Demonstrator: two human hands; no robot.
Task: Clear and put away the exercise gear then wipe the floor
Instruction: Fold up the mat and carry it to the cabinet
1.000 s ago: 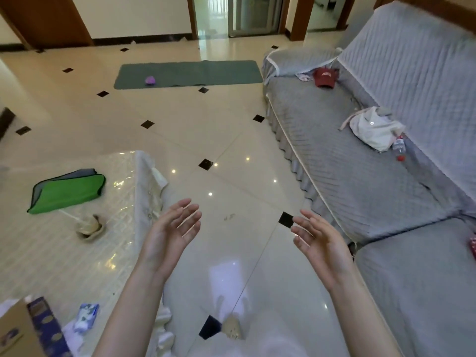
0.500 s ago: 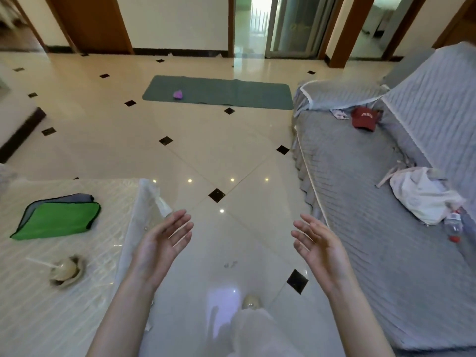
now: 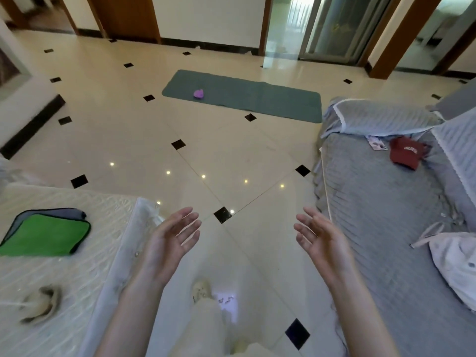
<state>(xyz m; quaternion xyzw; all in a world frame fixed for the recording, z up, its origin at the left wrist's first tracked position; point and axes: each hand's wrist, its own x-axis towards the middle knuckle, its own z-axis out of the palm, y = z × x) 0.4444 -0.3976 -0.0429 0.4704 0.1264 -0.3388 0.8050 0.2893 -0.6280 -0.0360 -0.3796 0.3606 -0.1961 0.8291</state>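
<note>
Both hands (image 3: 242,243) empty | flat rectangular mat (image 3: 244,95) | glossy tiled floor (image 3: 128,140)

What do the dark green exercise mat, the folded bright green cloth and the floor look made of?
Dark green exercise mat: probably foam or rubber, matte, lying flat. Folded bright green cloth: fuzzy microfibre-like fabric with dark edging. Floor: polished cream tile with black insets, glossy enough to mirror ceiling lights.

white bag (image 3: 456,264) cut off at right edge, cap lettering (image 3: 410,150) unreadable
</note>
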